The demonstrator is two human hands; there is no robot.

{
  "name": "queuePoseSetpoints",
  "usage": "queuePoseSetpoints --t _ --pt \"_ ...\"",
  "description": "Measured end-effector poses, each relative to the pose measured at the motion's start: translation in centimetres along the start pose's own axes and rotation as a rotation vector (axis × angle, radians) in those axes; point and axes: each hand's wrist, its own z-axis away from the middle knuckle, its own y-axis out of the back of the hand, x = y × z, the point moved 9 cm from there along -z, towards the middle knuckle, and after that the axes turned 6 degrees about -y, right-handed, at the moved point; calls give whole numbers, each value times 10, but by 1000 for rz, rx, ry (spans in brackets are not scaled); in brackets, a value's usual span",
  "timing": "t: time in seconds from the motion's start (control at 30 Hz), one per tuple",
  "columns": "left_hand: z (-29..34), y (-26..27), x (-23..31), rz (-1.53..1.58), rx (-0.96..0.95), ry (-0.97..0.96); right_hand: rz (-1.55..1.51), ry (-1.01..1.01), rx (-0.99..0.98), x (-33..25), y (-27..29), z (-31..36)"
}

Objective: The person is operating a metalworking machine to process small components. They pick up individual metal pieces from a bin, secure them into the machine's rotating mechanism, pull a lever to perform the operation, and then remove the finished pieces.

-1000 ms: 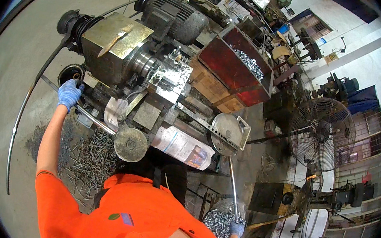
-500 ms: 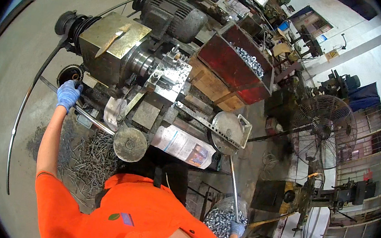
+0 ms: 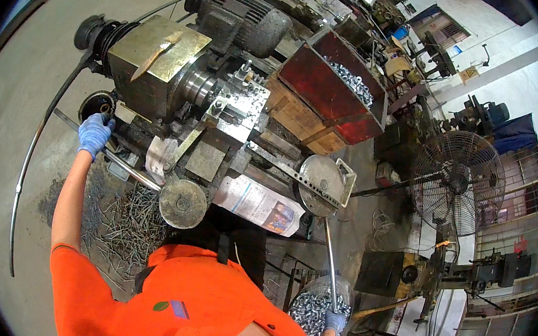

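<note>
My left hand (image 3: 95, 134), in a blue glove, is closed over a long shiny metal lever (image 3: 131, 170), beside a round black cup (image 3: 98, 105). The lever runs to a round grey disc (image 3: 182, 204) at the front of a lathe-like machine (image 3: 156, 66). Lower right, my gloved right hand (image 3: 334, 321) grips the end of a second metal lever (image 3: 330, 251), which slants down from a round plate (image 3: 321, 176). Beneath this hand stands a wire basket (image 3: 349, 295) heaped with small shiny metal parts (image 3: 309, 311). Glove and wrist partly hide the right fingers.
A red metal bin (image 3: 320, 76) with more metal parts rests on a wooden crate (image 3: 315, 128). An electric motor (image 3: 244, 23) sits behind the machine. Metal shavings (image 3: 130, 232) litter the floor at left. A large fan (image 3: 457, 179) and other machines line the right side.
</note>
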Motion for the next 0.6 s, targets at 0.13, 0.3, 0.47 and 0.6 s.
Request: queuePoseSetpoints --t 0.13,0.3,0.47,0.6 --pt "2 2 -3 -12 21 -1 5 -13 20 -21 20 27" --pt "2 4 7 -8 20 -21 38 51 48 0 0 3" --pt "2 2 1 3 32 -25 -6 7 36 -5 7 16" --pt "4 2 -2 13 26 -17 -14 35 -34 -14 16 30"
